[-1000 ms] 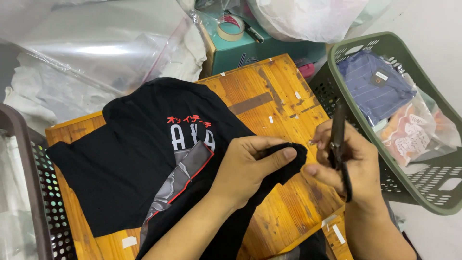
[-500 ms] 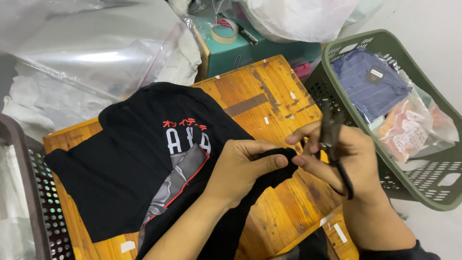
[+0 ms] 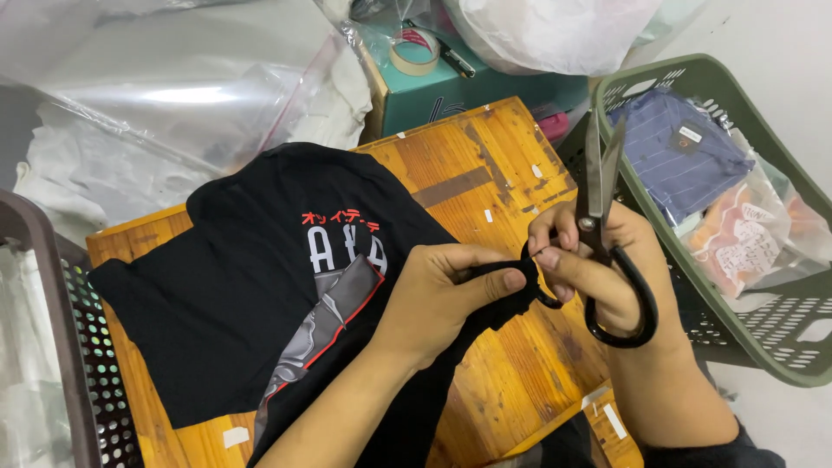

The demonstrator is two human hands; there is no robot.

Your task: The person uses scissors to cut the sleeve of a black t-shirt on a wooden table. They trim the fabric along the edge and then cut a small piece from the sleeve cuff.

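Head view looks straight down on my two hands over a worn wooden tabletop (image 3: 485,165). My left hand (image 3: 442,299) is closed on a fold of a black shirt (image 3: 251,295), thumb and fingers pinching the cloth at its right edge. The shirt lies spread across the left and middle of the tabletop, with red and white print and a grey graphic edged in red facing up.

My right hand (image 3: 598,269) grips a pair of black-handled scissors (image 3: 602,199), fingers through the loops, blades pointing up and away from me and slightly parted. Its fingertips also meet the pinched bit of black cloth, just beside my left thumb, so both hands touch the same small part of the shirt. I cannot tell whether a thread or tag sits between them.

Right of the tabletop stands a green basket (image 3: 780,338) with a blue striped shirt (image 3: 676,160) and a bagged orange garment (image 3: 750,238) inside. At the far side sits a teal box (image 3: 468,91) with a tape roll (image 3: 414,50) and a pen on it. Clear plastic bags (image 3: 173,95) lie crumpled at upper left, and a dark perforated basket (image 3: 61,347) shows at the left edge.
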